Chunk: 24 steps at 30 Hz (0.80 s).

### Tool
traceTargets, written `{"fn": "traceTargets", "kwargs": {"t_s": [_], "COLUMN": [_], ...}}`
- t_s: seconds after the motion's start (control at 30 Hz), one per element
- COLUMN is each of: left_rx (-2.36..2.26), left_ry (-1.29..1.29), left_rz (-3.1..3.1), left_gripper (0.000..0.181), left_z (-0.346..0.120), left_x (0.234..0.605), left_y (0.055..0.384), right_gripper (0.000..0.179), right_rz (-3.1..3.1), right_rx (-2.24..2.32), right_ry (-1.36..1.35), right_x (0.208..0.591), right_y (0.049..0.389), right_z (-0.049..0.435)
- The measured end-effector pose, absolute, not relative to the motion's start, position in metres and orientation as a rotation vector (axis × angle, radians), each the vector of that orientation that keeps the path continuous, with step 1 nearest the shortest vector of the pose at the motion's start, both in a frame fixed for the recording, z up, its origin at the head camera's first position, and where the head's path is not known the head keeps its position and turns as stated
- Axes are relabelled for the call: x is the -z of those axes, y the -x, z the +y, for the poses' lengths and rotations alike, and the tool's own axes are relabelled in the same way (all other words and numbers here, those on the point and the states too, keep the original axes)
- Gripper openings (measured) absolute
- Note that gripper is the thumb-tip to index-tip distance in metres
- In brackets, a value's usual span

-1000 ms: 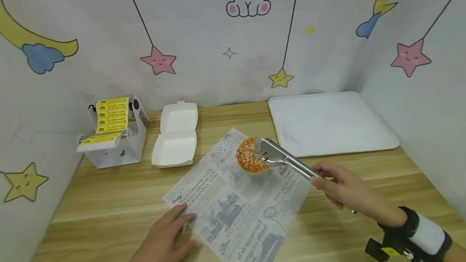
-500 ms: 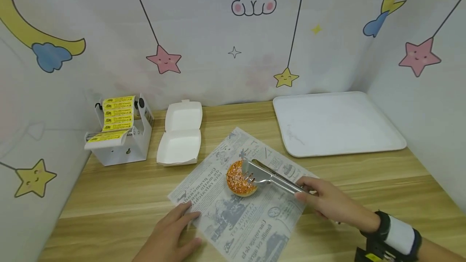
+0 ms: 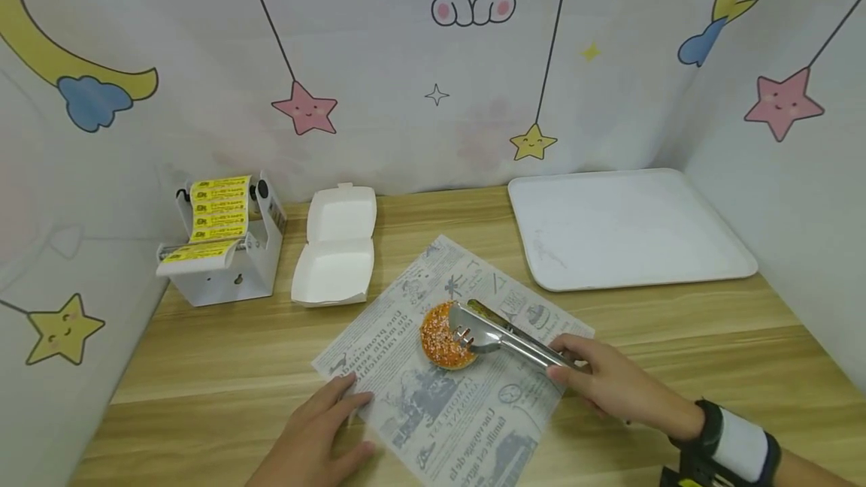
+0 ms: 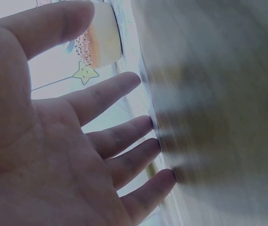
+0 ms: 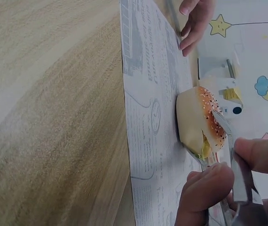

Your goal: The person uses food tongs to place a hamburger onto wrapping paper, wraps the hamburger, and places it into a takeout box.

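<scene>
A sesame-topped burger (image 3: 443,337) sits on a sheet of printed paper (image 3: 473,427), a bit of yellow-green filling showing at its side in the right wrist view. My right hand (image 3: 598,374) holds metal tongs (image 3: 531,352) between thumb and fingers. One forked tong end lies over the top of the bun (image 5: 200,113); the other is apart from it, low at the burger's side. My left hand (image 3: 314,427) rests at the paper's left edge. Its fingers (image 4: 110,96) are spread and fairly straight, fingertips right at the surface.
Behind the paper stands an open white takeaway box (image 3: 334,269). Left of it is a label dispenser (image 3: 233,276) with a yellow label strip. A white tray (image 3: 636,231) lies at the back right. A patterned wall closes off the wooden table (image 3: 203,397).
The right hand has brought the tongs and burger nearer and slightly left, down onto the middle of the paper. The tong arms have spread apart. The left hand stays at the paper's edge.
</scene>
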<state>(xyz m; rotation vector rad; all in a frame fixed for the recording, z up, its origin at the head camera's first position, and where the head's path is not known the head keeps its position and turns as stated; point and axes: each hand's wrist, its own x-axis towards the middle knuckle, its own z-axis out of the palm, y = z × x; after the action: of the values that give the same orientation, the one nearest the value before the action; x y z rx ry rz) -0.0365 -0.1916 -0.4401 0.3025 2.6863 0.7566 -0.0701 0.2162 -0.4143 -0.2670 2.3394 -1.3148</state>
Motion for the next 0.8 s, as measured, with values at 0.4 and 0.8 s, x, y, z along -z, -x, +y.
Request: {"fn": "traceTargets", "kwargs": {"t_s": [0.4,0.8], "left_rx": [-0.754,-0.755], "left_ry": [-0.290,-0.328], "left_rz": [2.676,2.690], "left_gripper": [0.061,0.063], "left_z": [-0.190,-0.192], "left_x": [0.439,0.441], "left_y": [0.038,0.038], "right_gripper": [0.042,0.042], "right_rz": [2.361,2.457], "right_rx": [1.298,1.342], "right_ry": [0.272,0.274], "right_x": [0.416,0.397], "right_y": [0.066,0.072], "right_z": [0.217,0.228]}}
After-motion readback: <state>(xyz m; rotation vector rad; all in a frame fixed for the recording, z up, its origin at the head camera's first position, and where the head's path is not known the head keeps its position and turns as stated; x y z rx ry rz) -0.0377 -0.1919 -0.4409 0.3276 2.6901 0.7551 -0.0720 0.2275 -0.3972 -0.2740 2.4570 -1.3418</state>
